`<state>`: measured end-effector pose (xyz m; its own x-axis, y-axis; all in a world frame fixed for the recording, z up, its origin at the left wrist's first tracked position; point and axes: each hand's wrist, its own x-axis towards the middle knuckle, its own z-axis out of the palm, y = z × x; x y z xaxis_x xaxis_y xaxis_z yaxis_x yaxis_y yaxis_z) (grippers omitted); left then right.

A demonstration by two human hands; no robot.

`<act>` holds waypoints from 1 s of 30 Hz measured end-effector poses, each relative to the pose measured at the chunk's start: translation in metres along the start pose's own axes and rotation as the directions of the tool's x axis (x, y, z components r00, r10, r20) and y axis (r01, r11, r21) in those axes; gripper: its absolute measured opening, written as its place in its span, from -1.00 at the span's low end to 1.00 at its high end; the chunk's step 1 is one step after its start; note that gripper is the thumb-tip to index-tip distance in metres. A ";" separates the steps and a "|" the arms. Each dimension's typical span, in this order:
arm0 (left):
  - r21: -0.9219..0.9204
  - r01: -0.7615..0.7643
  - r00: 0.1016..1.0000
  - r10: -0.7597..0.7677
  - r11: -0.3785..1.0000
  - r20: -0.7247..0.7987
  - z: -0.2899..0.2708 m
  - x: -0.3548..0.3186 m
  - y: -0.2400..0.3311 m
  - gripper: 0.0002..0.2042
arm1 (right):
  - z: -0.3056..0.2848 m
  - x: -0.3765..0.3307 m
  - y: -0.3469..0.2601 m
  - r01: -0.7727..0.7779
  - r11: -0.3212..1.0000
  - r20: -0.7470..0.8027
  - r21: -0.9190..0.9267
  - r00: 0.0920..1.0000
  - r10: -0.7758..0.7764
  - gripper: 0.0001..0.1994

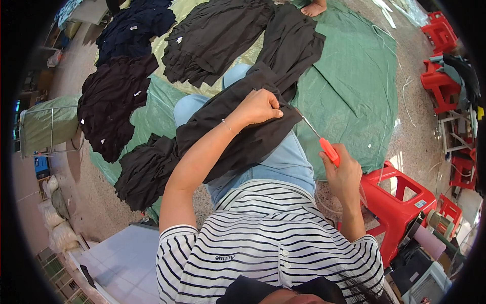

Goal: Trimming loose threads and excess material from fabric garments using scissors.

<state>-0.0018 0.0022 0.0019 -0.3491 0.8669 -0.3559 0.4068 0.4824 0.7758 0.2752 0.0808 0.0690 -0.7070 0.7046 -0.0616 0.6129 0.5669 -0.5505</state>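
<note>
A black garment (212,147) lies across my lap over light blue jeans. My left hand (260,108) is closed on its upper side, fingers and thumb pinching the cloth near its right end. My right hand (344,169) grips a red-handled tool (329,151) with a thin metal shaft. The shaft points up and left, and its tip is at the garment's right edge; I cannot tell whether it touches the cloth. What kind of tool it is does not show clearly. A bunched dark garment (144,172) lies to the left of my lap.
Heaps of black clothes (217,40) and dark clothes (114,101) lie ahead on a green sheet (349,91). A bare foot (314,8) shows at the far edge. A red plastic stool (400,202) stands close on my right, with more red stools (439,83) beyond.
</note>
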 end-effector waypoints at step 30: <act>0.444 -0.098 0.833 0.317 0.891 -0.453 0.016 -0.024 0.028 -0.47 | 0.013 0.006 0.014 -0.037 0.999 -0.119 0.036 0.992 0.041 -0.74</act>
<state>0.0314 -0.0032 0.0235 -0.5441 0.8183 0.1853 0.7711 0.4007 0.4948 0.2747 0.0874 0.0507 -0.6344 0.7729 0.0151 0.6255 0.5247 -0.5774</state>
